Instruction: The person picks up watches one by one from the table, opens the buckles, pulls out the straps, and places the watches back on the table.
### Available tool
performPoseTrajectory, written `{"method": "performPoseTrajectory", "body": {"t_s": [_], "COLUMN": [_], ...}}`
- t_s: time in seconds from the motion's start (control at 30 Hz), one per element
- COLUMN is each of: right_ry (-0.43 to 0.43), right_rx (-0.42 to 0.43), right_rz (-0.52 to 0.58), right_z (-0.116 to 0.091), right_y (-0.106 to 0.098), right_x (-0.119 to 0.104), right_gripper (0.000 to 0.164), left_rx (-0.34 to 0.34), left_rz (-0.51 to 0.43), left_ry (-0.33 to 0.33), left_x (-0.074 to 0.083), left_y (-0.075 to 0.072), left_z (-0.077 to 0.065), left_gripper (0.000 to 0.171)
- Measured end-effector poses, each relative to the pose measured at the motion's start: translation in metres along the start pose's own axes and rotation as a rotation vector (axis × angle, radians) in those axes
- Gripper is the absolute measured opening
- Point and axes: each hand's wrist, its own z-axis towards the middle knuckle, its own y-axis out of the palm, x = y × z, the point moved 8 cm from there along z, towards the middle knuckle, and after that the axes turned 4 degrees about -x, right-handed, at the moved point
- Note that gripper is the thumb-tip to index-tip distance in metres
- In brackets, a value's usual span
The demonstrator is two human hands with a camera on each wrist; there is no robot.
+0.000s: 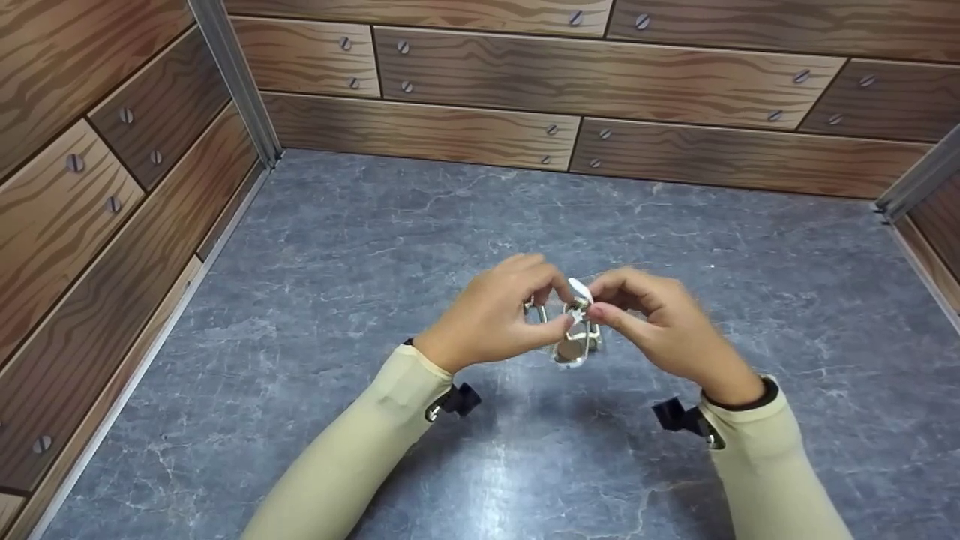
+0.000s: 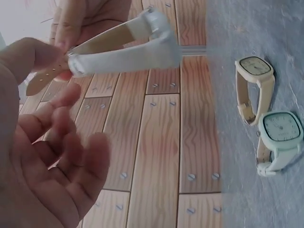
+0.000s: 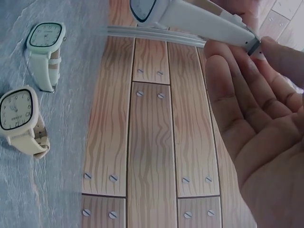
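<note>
A white wristwatch (image 2: 123,61) with a tan strap lining is held in the air between both hands, its strap bent into a loop. My left hand (image 1: 506,311) pinches the strap near the buckle, thumb against the holed strap end (image 2: 42,81). From the other side my right hand (image 1: 660,319) pinches the strap by the dark buckle (image 3: 254,46) between thumb and fingers. Part of the watch face (image 3: 141,8) shows at the top of the right wrist view. In the head view, fingers hide part of the strap.
A beige wristwatch (image 2: 267,92) and a mint-green wristwatch (image 2: 281,127) stand on the grey marbled table (image 1: 360,247), strap loops down, just beyond the hands. Wood-patterned walls (image 1: 480,75) with metal corner posts (image 1: 244,82) enclose the back and sides.
</note>
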Motion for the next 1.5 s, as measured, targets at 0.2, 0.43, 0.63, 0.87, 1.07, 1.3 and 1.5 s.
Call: {"method": "performPoseTrajectory", "body": {"t_s": [0.2,0.43,0.63,0.87,1.07,1.3,1.5], "right_ry": [0.005,0.006,-0.014,-0.028,-0.043,-0.002,-0.037], "right_rx": [-0.044,-0.081,-0.080,-0.040,0.006,0.018,0.021], "right_rz": [-0.102,-0.118,-0.113,-0.066,-0.041,0.023,0.185], "right_z": [0.001,0.003,0.002,0.001,0.001,0.000,0.001], "right_y": [0.004,0.009,0.011,0.007,0.002,0.001,0.001], "right_x": [0.000,-0.001,-0.001,-0.001,-0.003,0.000,0.000], "right_gripper": [0.018,0.015,0.018,0.020,0.018,0.017,0.019], "left_rx": [-0.034,-0.075,-0.092,-0.121,-0.158,-0.075,0.017], "left_rz": [0.010,-0.035,-0.155,-0.160,-0.145,-0.076,-0.097], "left_ry": [-0.026,-0.047,-0.081,-0.115,-0.134,-0.074,-0.004], "left_x": [-0.002,-0.005,-0.010,-0.015,-0.013,-0.003,0.003], "left_y": [0.004,0.007,0.009,0.007,0.009,0.004,-0.003], "left_z": [0.001,0.001,0.001,-0.001,0.000,0.000,0.001], "left_gripper": [0.015,0.027,0.016,0.023,0.019,0.019,0.014]}}
